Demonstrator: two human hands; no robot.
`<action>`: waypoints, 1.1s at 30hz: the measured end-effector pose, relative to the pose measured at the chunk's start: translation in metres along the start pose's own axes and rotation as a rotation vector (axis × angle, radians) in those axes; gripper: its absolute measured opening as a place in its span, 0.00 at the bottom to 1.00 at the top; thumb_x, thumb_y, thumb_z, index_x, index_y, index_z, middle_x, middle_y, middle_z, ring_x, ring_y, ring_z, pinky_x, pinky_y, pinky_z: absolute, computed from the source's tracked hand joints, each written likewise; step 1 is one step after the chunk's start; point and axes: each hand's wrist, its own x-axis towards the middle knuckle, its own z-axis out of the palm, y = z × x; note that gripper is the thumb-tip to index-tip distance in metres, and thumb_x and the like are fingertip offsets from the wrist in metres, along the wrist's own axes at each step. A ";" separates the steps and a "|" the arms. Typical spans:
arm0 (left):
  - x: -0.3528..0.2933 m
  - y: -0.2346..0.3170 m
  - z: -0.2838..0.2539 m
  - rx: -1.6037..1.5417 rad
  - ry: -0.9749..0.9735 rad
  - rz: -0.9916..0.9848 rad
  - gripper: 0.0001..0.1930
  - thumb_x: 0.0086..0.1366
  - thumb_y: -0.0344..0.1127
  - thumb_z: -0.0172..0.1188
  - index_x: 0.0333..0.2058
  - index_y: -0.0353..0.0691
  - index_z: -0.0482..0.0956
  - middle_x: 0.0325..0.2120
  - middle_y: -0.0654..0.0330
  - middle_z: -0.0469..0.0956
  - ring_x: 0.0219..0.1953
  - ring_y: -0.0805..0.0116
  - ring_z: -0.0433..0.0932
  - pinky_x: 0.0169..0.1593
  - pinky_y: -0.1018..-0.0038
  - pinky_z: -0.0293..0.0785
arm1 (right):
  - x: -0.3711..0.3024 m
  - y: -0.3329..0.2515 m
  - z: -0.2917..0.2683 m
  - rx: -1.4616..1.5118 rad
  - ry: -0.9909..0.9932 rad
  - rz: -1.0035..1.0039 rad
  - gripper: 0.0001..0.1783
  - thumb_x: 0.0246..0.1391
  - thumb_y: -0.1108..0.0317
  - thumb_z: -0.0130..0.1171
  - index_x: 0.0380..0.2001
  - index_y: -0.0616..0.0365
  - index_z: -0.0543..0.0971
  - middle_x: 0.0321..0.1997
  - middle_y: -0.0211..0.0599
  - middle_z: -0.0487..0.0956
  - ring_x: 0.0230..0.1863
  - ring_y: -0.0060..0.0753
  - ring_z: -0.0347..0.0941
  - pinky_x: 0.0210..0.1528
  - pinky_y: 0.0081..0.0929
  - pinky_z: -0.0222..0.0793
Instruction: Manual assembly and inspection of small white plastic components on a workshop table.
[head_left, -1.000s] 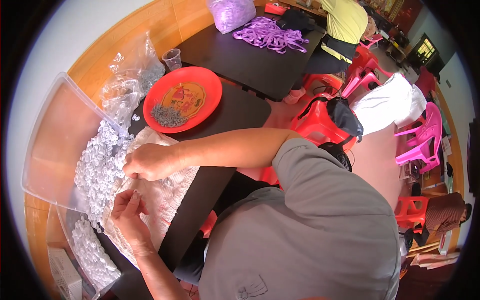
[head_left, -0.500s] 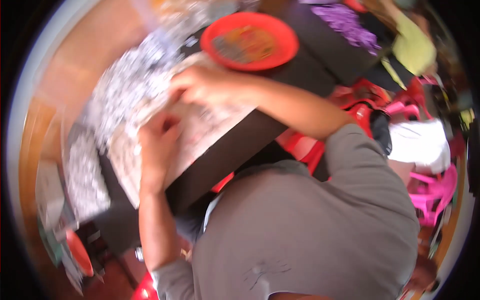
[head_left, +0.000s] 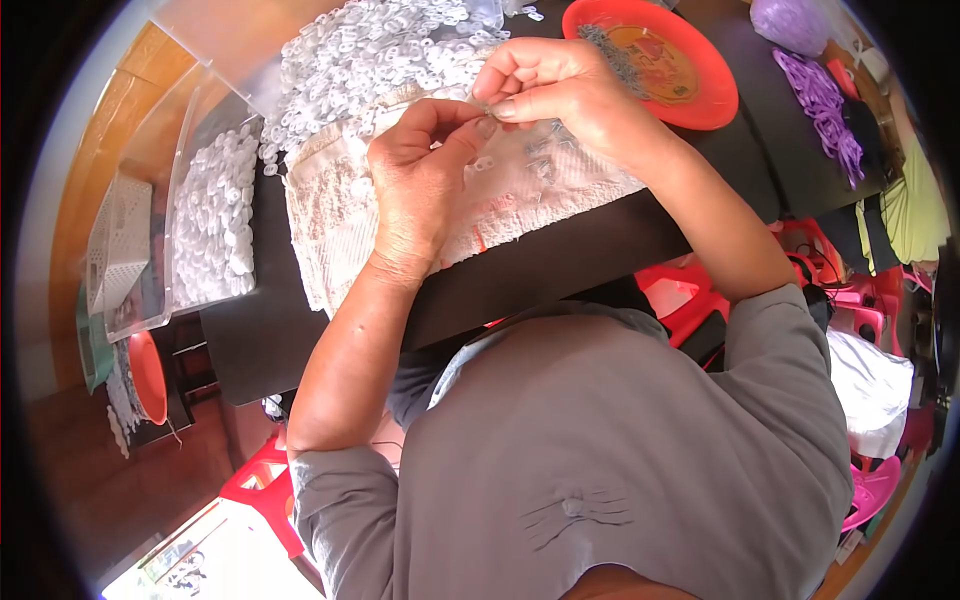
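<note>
My left hand (head_left: 425,185) and my right hand (head_left: 570,95) meet fingertip to fingertip above a pale, textured cloth (head_left: 325,240) on the dark table. Thumb and fingers of each are pinched together around something too small to make out. Just beyond them lies a big heap of small white ring-shaped plastic pieces (head_left: 345,60); a few loose ones rest on the cloth. A red plate (head_left: 718,85) stands beyond my right wrist, with thin grey metal bits (head_left: 612,55) along its left side.
At the left, a clear plastic tray (head_left: 140,325) holds many white pieces (head_left: 215,220), near a white perforated basket (head_left: 125,240). Purple strands (head_left: 820,115) lie on the table's right part. Red plastic stools (head_left: 265,480) stand below the table edge.
The whole view has shifted, placing the table and hands farther right and higher, and it is sharper. My fingertips, blurred and slightly apart before, now meet.
</note>
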 end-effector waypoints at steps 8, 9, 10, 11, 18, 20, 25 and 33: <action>-0.001 0.004 -0.001 -0.031 -0.034 0.030 0.05 0.61 0.27 0.60 0.34 0.31 0.79 0.25 0.61 0.78 0.23 0.79 0.71 0.25 0.83 0.65 | -0.002 0.001 0.002 0.011 0.012 -0.030 0.09 0.53 0.77 0.55 0.39 0.64 0.78 0.36 0.30 0.78 0.39 0.18 0.72 0.42 0.18 0.68; -0.001 0.004 -0.001 -0.031 -0.032 0.029 0.05 0.61 0.27 0.60 0.34 0.31 0.79 0.25 0.61 0.78 0.23 0.79 0.71 0.25 0.83 0.65 | -0.002 0.001 0.002 0.009 0.002 -0.027 0.10 0.53 0.78 0.55 0.40 0.64 0.78 0.36 0.31 0.78 0.40 0.19 0.73 0.43 0.19 0.68; -0.001 0.003 -0.001 -0.069 -0.038 0.009 0.06 0.61 0.27 0.60 0.34 0.31 0.79 0.25 0.60 0.77 0.23 0.78 0.71 0.24 0.83 0.65 | -0.002 0.000 0.002 0.010 0.000 -0.027 0.10 0.53 0.78 0.55 0.40 0.64 0.78 0.36 0.31 0.78 0.40 0.19 0.73 0.43 0.19 0.68; -0.001 0.003 -0.001 -0.107 -0.044 -0.011 0.06 0.61 0.28 0.60 0.35 0.30 0.78 0.25 0.59 0.77 0.22 0.77 0.72 0.24 0.82 0.65 | -0.002 0.000 0.003 0.002 0.003 -0.032 0.11 0.53 0.78 0.54 0.40 0.65 0.78 0.37 0.32 0.78 0.41 0.19 0.73 0.44 0.19 0.69; 0.002 0.002 -0.003 -0.273 -0.064 -0.161 0.07 0.60 0.30 0.59 0.34 0.31 0.77 0.22 0.61 0.76 0.21 0.78 0.71 0.22 0.83 0.65 | -0.002 0.000 0.005 -0.119 0.030 -0.132 0.13 0.52 0.81 0.55 0.42 0.64 0.78 0.39 0.31 0.79 0.43 0.19 0.73 0.47 0.19 0.69; 0.003 0.000 -0.004 -0.332 -0.091 -0.174 0.08 0.61 0.30 0.58 0.35 0.30 0.77 0.23 0.58 0.75 0.20 0.74 0.71 0.19 0.80 0.63 | -0.002 0.001 0.006 -0.136 0.032 -0.145 0.12 0.52 0.81 0.55 0.42 0.64 0.78 0.39 0.30 0.79 0.42 0.18 0.73 0.47 0.18 0.69; 0.003 0.002 -0.004 -0.426 -0.100 -0.224 0.08 0.60 0.31 0.58 0.34 0.31 0.77 0.20 0.59 0.75 0.18 0.74 0.71 0.17 0.79 0.63 | -0.004 -0.004 0.009 -0.313 0.059 -0.284 0.11 0.53 0.80 0.55 0.41 0.63 0.78 0.40 0.28 0.78 0.41 0.17 0.72 0.47 0.18 0.69; 0.001 0.006 -0.002 -0.379 -0.116 -0.267 0.07 0.59 0.30 0.59 0.33 0.31 0.78 0.20 0.59 0.75 0.18 0.75 0.71 0.17 0.80 0.64 | -0.004 -0.001 0.008 -0.182 0.087 -0.218 0.12 0.53 0.81 0.54 0.41 0.63 0.76 0.41 0.27 0.77 0.40 0.16 0.71 0.46 0.17 0.69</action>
